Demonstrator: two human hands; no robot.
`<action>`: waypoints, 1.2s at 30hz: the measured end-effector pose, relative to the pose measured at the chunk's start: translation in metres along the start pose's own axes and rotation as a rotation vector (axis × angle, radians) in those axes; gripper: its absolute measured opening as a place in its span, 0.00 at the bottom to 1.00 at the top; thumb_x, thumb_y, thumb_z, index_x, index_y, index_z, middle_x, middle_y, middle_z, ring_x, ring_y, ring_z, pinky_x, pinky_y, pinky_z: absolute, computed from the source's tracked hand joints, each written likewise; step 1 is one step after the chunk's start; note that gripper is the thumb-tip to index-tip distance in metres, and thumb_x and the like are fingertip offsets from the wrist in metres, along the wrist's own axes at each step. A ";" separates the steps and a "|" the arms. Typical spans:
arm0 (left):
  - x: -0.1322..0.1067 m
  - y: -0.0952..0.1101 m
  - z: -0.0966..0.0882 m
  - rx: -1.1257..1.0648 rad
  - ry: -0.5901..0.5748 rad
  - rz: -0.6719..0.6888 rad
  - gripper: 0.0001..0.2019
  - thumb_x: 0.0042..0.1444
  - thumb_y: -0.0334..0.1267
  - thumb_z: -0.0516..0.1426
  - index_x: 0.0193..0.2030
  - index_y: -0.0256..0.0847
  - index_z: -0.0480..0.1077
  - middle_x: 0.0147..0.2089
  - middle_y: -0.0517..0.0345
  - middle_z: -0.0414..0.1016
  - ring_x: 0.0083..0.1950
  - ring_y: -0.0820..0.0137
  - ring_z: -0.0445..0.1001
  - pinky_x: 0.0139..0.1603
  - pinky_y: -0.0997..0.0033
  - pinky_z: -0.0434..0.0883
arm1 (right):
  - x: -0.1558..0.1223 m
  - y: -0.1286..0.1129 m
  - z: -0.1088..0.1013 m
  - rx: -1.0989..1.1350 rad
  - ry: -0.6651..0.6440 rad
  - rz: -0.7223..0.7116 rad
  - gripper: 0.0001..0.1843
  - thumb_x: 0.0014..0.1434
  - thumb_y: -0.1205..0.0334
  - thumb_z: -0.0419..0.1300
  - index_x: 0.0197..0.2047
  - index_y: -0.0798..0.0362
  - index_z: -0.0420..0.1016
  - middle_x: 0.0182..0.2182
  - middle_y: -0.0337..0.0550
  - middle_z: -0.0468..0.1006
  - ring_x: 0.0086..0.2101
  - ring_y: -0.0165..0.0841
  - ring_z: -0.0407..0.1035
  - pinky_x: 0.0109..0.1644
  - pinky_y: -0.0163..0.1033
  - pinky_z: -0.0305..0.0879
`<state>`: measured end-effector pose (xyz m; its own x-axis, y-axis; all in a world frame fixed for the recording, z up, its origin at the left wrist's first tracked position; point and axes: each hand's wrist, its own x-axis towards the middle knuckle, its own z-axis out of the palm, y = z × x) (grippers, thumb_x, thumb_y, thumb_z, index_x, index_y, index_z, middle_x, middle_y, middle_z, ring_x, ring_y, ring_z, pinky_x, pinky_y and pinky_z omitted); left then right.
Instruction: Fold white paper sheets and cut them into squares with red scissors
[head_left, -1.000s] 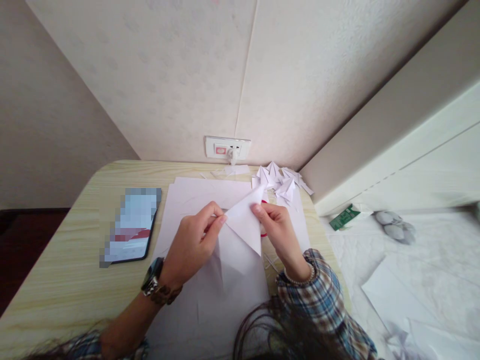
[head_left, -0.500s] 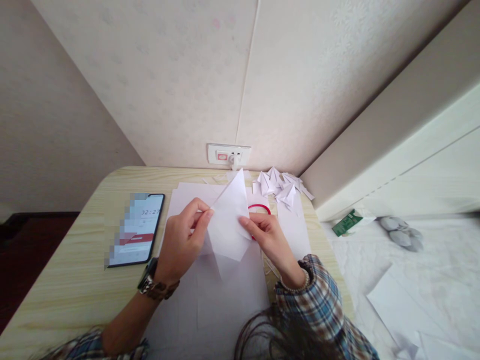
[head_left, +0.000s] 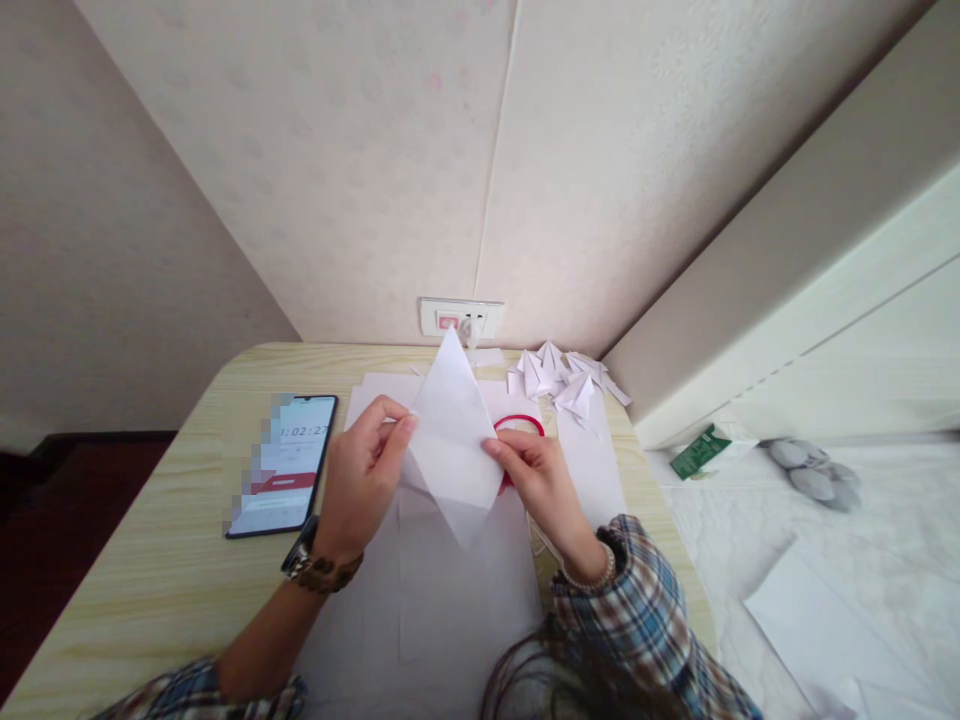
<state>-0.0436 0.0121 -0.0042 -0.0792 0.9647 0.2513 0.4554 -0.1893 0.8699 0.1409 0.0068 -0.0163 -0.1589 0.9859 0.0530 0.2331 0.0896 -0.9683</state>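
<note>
Between my hands is a folded sheet of white paper (head_left: 454, 430), kite-shaped, its sharp tip pointing away toward the wall socket. My left hand (head_left: 369, 475) pinches its left edge between thumb and fingertips. On the opposite edge, my right hand (head_left: 534, 475) holds the paper with the thumb on top; its other fingers are curled and partly hidden. Below the folded piece lie flat white sheets (head_left: 465, 620). Just behind my right hand shows a red ring-shaped handle (head_left: 523, 420), mostly covered.
Several folded paper pieces (head_left: 551, 375) cluster at the table's back right. A phone (head_left: 285, 465) with a running timer lies on the wooden table (head_left: 172, 520) at left. Against the wall is a socket (head_left: 461, 317) with a plug. To the right, a green-and-white carton (head_left: 701, 452) rests on a pale quilted surface.
The paper's tip has swung left, and its lower part now narrows to a point where a broader edge showed before. Both hands keep hold of its edges. The view has shifted slightly.
</note>
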 end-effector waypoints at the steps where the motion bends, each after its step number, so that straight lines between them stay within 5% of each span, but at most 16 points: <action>1: 0.000 0.001 0.000 -0.012 0.013 0.023 0.09 0.60 0.38 0.53 0.28 0.42 0.62 0.17 0.70 0.54 0.17 0.76 0.54 0.18 0.75 0.49 | 0.000 0.001 0.000 -0.041 0.036 -0.034 0.19 0.61 0.54 0.55 0.21 0.54 0.70 0.16 0.34 0.64 0.20 0.27 0.58 0.23 0.33 0.52; 5: 0.002 0.003 -0.002 -0.009 0.088 0.324 0.06 0.59 0.31 0.54 0.33 0.42 0.72 0.32 0.62 0.75 0.34 0.71 0.72 0.37 0.72 0.68 | -0.001 0.002 -0.004 -0.225 0.216 -0.330 0.12 0.62 0.64 0.55 0.37 0.49 0.80 0.34 0.42 0.77 0.34 0.34 0.69 0.38 0.38 0.64; 7: 0.003 0.001 -0.004 0.070 0.189 0.528 0.07 0.57 0.30 0.57 0.35 0.45 0.76 0.36 0.60 0.76 0.40 0.69 0.72 0.44 0.67 0.68 | -0.002 0.001 -0.006 -0.316 0.348 -0.460 0.15 0.61 0.69 0.54 0.41 0.45 0.81 0.39 0.43 0.75 0.38 0.34 0.68 0.42 0.41 0.65; 9: 0.001 -0.002 -0.006 0.171 0.280 0.691 0.10 0.53 0.27 0.60 0.36 0.48 0.78 0.33 0.60 0.73 0.37 0.70 0.69 0.41 0.67 0.67 | -0.002 0.000 -0.007 -0.358 0.464 -0.481 0.16 0.60 0.70 0.55 0.42 0.43 0.81 0.35 0.42 0.72 0.35 0.33 0.66 0.38 0.40 0.65; 13: -0.006 -0.003 -0.010 0.255 0.238 0.898 0.15 0.54 0.25 0.59 0.43 0.48 0.77 0.30 0.61 0.69 0.31 0.72 0.68 0.33 0.71 0.68 | -0.003 -0.004 -0.007 -0.136 0.412 -0.281 0.13 0.61 0.63 0.55 0.46 0.45 0.77 0.28 0.38 0.70 0.31 0.32 0.66 0.34 0.37 0.64; 17: -0.008 0.005 -0.016 0.387 0.194 0.894 0.09 0.56 0.33 0.59 0.37 0.52 0.79 0.26 0.60 0.73 0.30 0.70 0.71 0.33 0.70 0.72 | -0.002 -0.008 -0.003 0.379 0.243 0.029 0.20 0.64 0.50 0.49 0.56 0.45 0.65 0.30 0.39 0.74 0.27 0.31 0.68 0.28 0.35 0.63; 22: -0.006 0.005 -0.016 0.400 0.112 0.761 0.10 0.57 0.35 0.58 0.33 0.55 0.79 0.24 0.60 0.75 0.28 0.69 0.73 0.32 0.70 0.73 | -0.001 -0.008 0.002 0.584 0.099 0.284 0.33 0.52 0.53 0.64 0.60 0.50 0.63 0.22 0.32 0.70 0.23 0.28 0.64 0.26 0.33 0.61; 26: -0.006 0.002 -0.006 0.212 0.083 0.612 0.14 0.56 0.29 0.57 0.43 0.52 0.77 0.31 0.59 0.75 0.33 0.70 0.72 0.36 0.71 0.70 | 0.001 -0.008 0.002 0.605 0.146 0.249 0.33 0.50 0.56 0.65 0.59 0.50 0.63 0.19 0.28 0.67 0.21 0.27 0.62 0.27 0.32 0.60; 32: -0.003 0.014 0.010 -0.485 -0.147 -0.141 0.18 0.60 0.41 0.54 0.55 0.41 0.65 0.42 0.54 0.77 0.38 0.69 0.75 0.39 0.68 0.73 | 0.004 -0.006 0.001 0.500 0.268 0.082 0.26 0.52 0.57 0.63 0.54 0.52 0.63 0.17 0.26 0.66 0.17 0.24 0.55 0.24 0.31 0.56; 36: -0.001 0.013 0.014 -0.636 -0.249 -0.425 0.25 0.49 0.44 0.63 0.52 0.37 0.65 0.35 0.55 0.79 0.36 0.66 0.77 0.40 0.65 0.74 | 0.002 -0.003 0.005 0.424 0.272 0.071 0.26 0.54 0.56 0.62 0.54 0.50 0.61 0.16 0.26 0.66 0.18 0.26 0.58 0.23 0.31 0.56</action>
<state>-0.0250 0.0115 0.0006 0.1021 0.9760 -0.1926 -0.1673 0.2077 0.9638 0.1353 0.0081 -0.0138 0.1116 0.9937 -0.0096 -0.1845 0.0113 -0.9828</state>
